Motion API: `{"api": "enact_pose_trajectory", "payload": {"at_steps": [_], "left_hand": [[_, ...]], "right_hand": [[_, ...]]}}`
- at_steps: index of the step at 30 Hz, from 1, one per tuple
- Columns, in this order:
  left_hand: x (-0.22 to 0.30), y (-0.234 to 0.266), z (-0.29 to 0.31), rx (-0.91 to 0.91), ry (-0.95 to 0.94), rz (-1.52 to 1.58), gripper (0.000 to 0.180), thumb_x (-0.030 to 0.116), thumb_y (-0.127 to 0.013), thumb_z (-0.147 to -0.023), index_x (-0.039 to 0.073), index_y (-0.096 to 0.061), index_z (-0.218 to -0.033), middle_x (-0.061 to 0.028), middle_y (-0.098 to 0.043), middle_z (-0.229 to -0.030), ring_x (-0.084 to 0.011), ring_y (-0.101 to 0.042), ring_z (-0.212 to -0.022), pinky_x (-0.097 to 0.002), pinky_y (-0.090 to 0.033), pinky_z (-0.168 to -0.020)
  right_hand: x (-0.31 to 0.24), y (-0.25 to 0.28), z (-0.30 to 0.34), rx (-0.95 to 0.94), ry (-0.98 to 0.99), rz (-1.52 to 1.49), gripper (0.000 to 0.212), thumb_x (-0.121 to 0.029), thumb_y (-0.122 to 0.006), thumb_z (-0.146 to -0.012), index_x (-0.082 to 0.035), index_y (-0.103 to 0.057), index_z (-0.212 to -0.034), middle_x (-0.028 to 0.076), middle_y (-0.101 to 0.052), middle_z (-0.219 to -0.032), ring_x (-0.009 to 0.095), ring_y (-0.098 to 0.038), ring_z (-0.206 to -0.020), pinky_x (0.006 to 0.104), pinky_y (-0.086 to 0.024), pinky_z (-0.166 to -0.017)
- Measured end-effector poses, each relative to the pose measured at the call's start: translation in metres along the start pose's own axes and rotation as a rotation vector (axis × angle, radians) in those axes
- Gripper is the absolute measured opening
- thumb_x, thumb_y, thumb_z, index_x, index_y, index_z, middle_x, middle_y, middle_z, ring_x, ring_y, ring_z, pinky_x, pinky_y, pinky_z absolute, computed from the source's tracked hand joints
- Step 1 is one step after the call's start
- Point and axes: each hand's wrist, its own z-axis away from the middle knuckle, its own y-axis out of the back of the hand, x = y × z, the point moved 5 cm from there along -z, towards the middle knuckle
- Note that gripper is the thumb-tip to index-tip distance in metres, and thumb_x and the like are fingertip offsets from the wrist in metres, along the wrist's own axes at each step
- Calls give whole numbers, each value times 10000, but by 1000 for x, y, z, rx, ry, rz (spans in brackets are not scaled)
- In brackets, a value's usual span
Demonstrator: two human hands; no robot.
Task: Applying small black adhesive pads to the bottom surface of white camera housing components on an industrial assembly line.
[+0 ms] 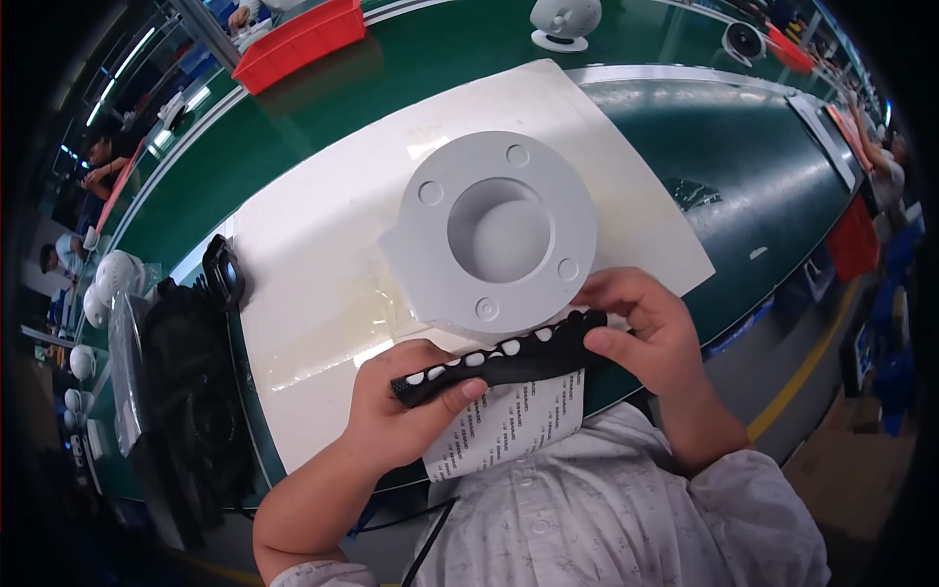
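A black sheet [528,364] with a row of oval white openings is bent over along its top edge. Its white printed backing paper [509,426] hangs down in front of my body. My left hand [403,403] grips the left end, thumb on top. At the right end, my right hand [646,328] has its thumb against the sheet and its fingers curled behind, partly hidden. Just beyond both hands lies a light grey round base [425,245], with a deep round hollow in the middle and several small round recesses around it. Its near edge is close to the sheet.
A large white board [303,235] lies under the base on the green table [430,44]. Black bags [191,382] and a black strapped device [224,272] are at the left. A red bin [303,44] and a white fan-like unit [565,22] stand at the far side. Other people work beyond.
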Motion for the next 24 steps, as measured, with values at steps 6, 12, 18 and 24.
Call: {"api": "enact_pose_trajectory", "payload": {"at_steps": [6,12,18,24], "left_hand": [[-2,0,-2,37,77,-50,142,96,-696,-701,3,-611,-765,-54,-545,-634,-118,-497,-568,-240,-383,-526],[5,-3,-2,1,35,-123,151,99,-700,-696,3,-612,-773,-60,-556,-641,-130,-508,-562,-243,-394,-528],[7,-3,-3,14,24,-120,152,101,-703,-693,6,-619,-777,-58,-558,-640,-129,-518,-569,-244,-401,-533],[4,-2,-1,15,21,-132,166,84,-719,-657,30,-625,-782,-57,-554,-687,-142,-505,-602,-249,-385,-526]], "right_hand": [[-33,-8,5,116,594,860,219,-24,-707,-624,-69,-590,-804,85,-591,-935,235,-538,-917,303,-418,-766],[-20,-8,2,13,460,579,346,45,-667,-634,-51,-515,-930,54,-606,-842,222,-537,-840,318,-418,-731],[-23,-23,6,-88,564,483,460,121,-621,-623,-67,-462,-1012,47,-569,-829,233,-543,-746,306,-418,-683],[-54,-25,9,-185,821,163,329,78,-615,-673,-57,-518,-957,96,-530,-818,218,-552,-643,324,-469,-549]]}}
